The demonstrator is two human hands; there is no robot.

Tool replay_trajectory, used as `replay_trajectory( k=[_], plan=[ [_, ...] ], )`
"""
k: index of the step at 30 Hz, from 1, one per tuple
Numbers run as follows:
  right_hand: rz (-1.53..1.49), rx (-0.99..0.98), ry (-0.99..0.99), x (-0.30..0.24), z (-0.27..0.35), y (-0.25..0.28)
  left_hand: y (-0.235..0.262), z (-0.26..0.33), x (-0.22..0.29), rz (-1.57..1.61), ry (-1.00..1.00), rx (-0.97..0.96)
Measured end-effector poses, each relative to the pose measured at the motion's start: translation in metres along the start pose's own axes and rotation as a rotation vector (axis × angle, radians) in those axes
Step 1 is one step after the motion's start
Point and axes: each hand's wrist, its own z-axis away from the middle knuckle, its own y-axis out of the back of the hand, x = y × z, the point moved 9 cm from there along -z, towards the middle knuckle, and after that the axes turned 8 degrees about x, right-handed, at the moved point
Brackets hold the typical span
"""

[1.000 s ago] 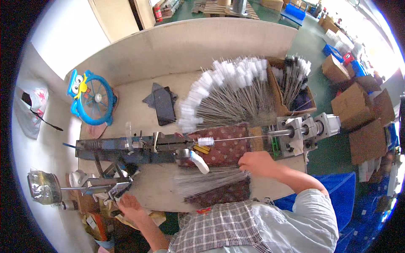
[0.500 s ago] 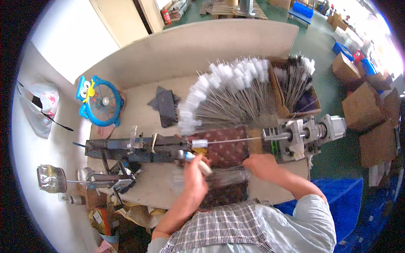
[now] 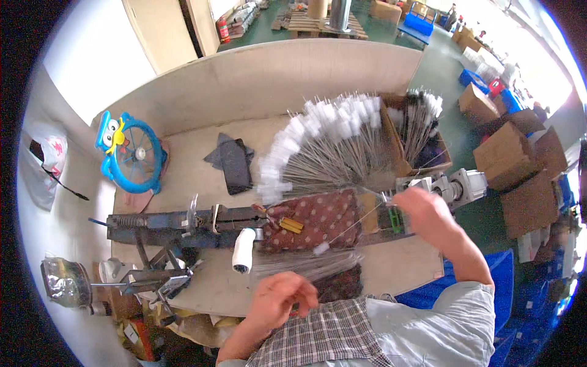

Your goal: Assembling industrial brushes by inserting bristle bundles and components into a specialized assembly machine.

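We are working at the long blue-grey machine (image 3: 183, 221) that runs across the bench (image 3: 195, 177), and by our reading we are loading a thin wire brush (image 3: 351, 227) into its right end. Our right hand (image 3: 428, 211) is reaching up to the motor head (image 3: 455, 183), fingers pinched together on the top end of that wire. The wire is slanting down and left from the pinch across the dotted brown cloth (image 3: 324, 217), ending in a small white tuft just above the loose wires (image 3: 306, 264). Our left hand (image 3: 282, 300) is hovering low near our chest, fingers curled loosely; it seems to be touching the near end of that loose bundle, though we cannot tell whether it is really gripping any. A white roll (image 3: 243, 249) is sitting just left of the bundle, touching the machine's front edge.

Behind the machine, the finished brushes (image 3: 318, 147) are fanning out with white tips outward, and more are standing in the cardboard box (image 3: 422, 131).

The next move, as we judge it, calls for steadying the wire's free end so it is lying straight along the machine's axis; that asks for a light, precise pinch, since the wire looks springy and easily bent.
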Motion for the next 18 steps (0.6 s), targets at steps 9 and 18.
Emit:
replay_trajectory(
  k=[9,18],
  plan=[
    [-0.428,0.269,-0.147,0.01,-0.03,0.007,-0.104,-0.111,0.004,-1.323,-0.999,0.15],
    [-0.43,-0.069,-0.156,0.021,-0.039,-0.058,-0.091,-0.157,0.028,-1.985,-1.139,0.387]
  ],
)
